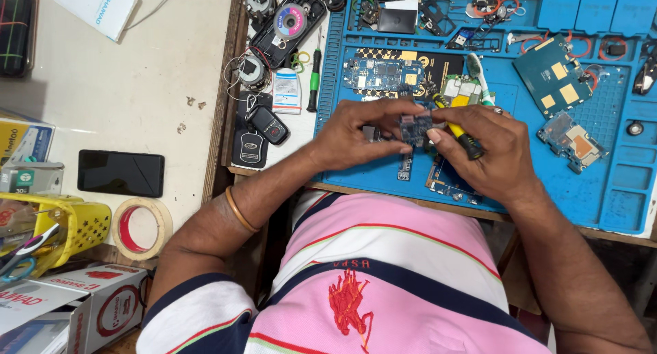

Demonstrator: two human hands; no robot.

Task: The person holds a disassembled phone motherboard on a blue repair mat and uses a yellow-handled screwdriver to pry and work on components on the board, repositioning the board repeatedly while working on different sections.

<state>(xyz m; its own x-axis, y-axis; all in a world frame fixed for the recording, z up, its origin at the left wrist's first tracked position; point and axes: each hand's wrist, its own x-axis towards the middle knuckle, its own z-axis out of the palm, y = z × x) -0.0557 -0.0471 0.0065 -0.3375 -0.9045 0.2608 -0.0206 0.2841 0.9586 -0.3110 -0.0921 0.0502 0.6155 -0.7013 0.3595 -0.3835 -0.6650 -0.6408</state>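
Observation:
A small blue circuit board (415,127) is pinched between the fingers of both hands above the blue work mat (616,190). My left hand (356,135) grips its left side. My right hand (489,152) touches its right side and also holds a yellow-and-black screwdriver (460,135) across the palm. Under the hands lie a larger blue circuit board (380,73) and another board (448,183) near the mat's front edge. A white toothbrush (477,70) lies just behind my right hand.
More circuit boards (554,73) (573,140) lie on the mat's right side. Left of the mat are a green screwdriver (314,80), car key fobs (260,131), a black phone (120,172), a tape roll (142,228) and a yellow basket (75,224).

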